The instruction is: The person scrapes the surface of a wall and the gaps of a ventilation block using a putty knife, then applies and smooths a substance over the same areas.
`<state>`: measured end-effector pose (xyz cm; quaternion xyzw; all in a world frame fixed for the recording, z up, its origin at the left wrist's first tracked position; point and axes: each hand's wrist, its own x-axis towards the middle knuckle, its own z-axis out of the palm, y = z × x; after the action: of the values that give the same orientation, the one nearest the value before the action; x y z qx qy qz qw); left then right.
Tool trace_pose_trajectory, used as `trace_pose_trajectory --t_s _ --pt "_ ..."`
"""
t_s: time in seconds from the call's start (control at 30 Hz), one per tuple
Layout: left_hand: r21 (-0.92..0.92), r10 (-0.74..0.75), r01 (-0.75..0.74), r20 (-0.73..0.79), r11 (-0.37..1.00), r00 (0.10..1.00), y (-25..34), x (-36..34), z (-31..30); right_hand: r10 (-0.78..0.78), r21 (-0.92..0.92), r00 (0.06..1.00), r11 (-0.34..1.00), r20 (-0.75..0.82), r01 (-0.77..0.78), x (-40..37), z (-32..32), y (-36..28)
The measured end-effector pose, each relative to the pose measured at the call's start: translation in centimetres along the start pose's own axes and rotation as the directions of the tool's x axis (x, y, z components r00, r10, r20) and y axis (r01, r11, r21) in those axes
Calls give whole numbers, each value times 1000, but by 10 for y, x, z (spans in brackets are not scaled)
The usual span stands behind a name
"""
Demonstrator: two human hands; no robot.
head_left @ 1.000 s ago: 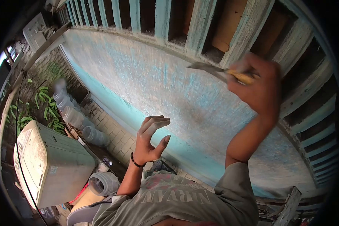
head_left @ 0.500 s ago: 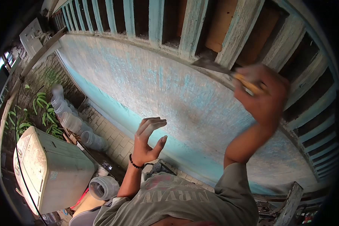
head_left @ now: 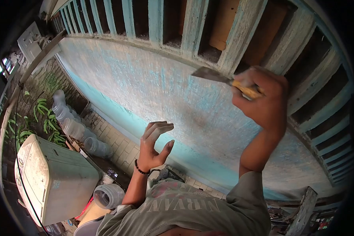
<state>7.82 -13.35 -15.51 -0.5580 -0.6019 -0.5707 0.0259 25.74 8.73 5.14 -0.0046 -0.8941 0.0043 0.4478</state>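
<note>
My right hand is closed around the yellow handle of a paint scraper. The scraper's flat metal blade points left, in front of the upper part of the wall near the ledge; whether it touches cannot be made out. Patchy blue and whitish paint covers the wall, with worn, bare-looking areas. My left hand is raised in front of the lower wall, holding nothing. Its fingers are bent and the thumb stands apart; pale dust coats the fingers. A dark bead bracelet circles that wrist.
Weathered blue wooden slats rise above the wall's ledge. To the left stand a dirty white box-like container, several clear plastic jars and green plants. Paving bricks run along the wall's foot. A wooden post stands at lower right.
My right hand has moved left and slightly down with the scraper, bringing its blade a little lower, off the ledge. The left hand stays nearly still.
</note>
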Motion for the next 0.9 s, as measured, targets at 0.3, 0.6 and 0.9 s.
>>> trace_pose_trajectory --t_s 0.3,0.6,0.9 --pt "18 39 -39 5 999 999 8 0 1 46 82 999 996 -10 -45 1 10 9" --pt "19 8 -8 -2 1000 1000 6 -8 -2 45 132 998 990 32 -49 39 28 2" --pt "24 -41 41 -29 999 999 0 -18 -17 23 116 999 993 46 -28 55 57 -1"
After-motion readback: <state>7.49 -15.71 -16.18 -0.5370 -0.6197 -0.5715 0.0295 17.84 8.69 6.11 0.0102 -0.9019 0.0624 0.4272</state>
